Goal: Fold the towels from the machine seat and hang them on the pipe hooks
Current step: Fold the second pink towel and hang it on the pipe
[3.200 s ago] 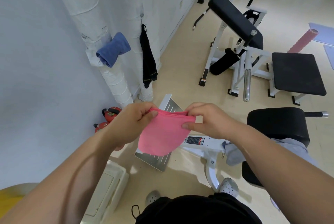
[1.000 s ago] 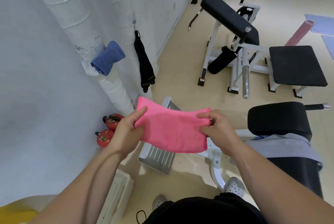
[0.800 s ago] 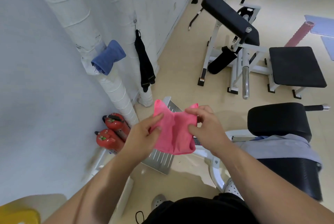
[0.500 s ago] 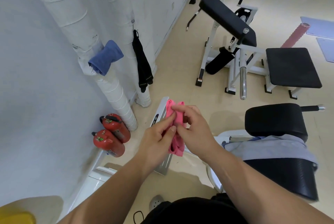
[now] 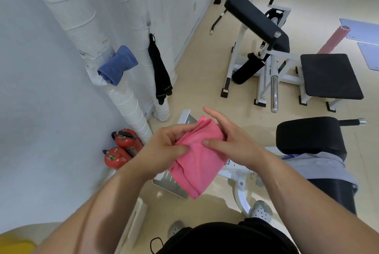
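A folded pink towel (image 5: 198, 163) hangs between my hands above the floor. My left hand (image 5: 164, 149) grips its upper left edge, fingers and thumb curled round the cloth. My right hand (image 5: 229, 141) holds the upper right side, thumb pressed on the front and fingers mostly straight behind it. A grey towel (image 5: 320, 163) lies draped over the black machine seat (image 5: 309, 134) at the right. On the white wrapped pipes at the left, a folded blue towel (image 5: 118, 65) sits on one pipe (image 5: 123, 98) and a black towel (image 5: 161, 73) hangs from a hook on another.
Two red fire extinguishers (image 5: 121, 149) stand by the wall at the pipe's foot. A metal footplate (image 5: 170, 180) of the machine lies under my hands. A white bench machine with black pads (image 5: 266, 44) stands beyond. My shoes (image 5: 260, 210) show below.
The pink towel went from spread wide between my hands to doubled over into a narrower, thicker bundle. My hands came together and now hold its top, close to each other.
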The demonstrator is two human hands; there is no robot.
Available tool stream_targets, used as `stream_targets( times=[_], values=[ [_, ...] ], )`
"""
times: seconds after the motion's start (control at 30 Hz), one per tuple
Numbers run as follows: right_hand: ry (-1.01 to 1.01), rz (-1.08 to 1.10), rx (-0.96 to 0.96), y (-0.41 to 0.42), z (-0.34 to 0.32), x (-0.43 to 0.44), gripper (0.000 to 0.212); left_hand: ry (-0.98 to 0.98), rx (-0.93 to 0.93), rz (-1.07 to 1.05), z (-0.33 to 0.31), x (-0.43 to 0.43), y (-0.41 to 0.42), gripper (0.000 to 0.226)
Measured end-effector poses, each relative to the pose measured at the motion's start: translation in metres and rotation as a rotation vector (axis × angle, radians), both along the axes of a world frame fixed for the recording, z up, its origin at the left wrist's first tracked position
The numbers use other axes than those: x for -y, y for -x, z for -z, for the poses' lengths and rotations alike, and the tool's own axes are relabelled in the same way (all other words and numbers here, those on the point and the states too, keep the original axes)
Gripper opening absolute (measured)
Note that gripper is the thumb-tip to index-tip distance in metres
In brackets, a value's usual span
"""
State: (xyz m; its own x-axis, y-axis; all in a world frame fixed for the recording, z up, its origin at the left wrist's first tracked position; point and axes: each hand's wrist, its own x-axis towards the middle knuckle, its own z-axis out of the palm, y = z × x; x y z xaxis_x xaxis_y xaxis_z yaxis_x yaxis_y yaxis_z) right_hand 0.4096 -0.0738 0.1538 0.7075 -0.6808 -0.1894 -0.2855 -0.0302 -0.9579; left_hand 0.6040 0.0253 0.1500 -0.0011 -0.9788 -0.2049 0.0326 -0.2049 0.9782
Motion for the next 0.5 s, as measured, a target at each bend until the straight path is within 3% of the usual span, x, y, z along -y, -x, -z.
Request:
stream_targets(
  times=[0.07, 0.17, 0.3, 0.4, 0.5],
  values=[
    [-0.111, 0.002, 0.024, 0.002, -0.008, 0.000, 0.074, -0.073, -0.167, -0.024, -0.002, 0.003, -0.011, 0.063],
    [-0.152, 0.151, 0.058, 0.000, -0.004, -0.004, 0.069, -0.203, -0.275, -0.162, 0.006, 0.000, -0.018, 0.057],
    [-0.114, 0.395, 0.032, -0.004, 0.009, -0.006, 0.064, -0.216, -0.332, -0.299, 0.026, -0.012, -0.008, 0.079],
    [-0.167, 0.346, -0.005, -0.003, 0.006, -0.006, 0.064, -0.184, -0.332, -0.467, 0.030, -0.015, -0.001, 0.085],
    [-0.173, 0.262, 0.031, -0.009, 0.002, -0.012, 0.046, -0.101, -0.272, -0.547, 0.018, -0.018, -0.002, 0.066]
  ],
)
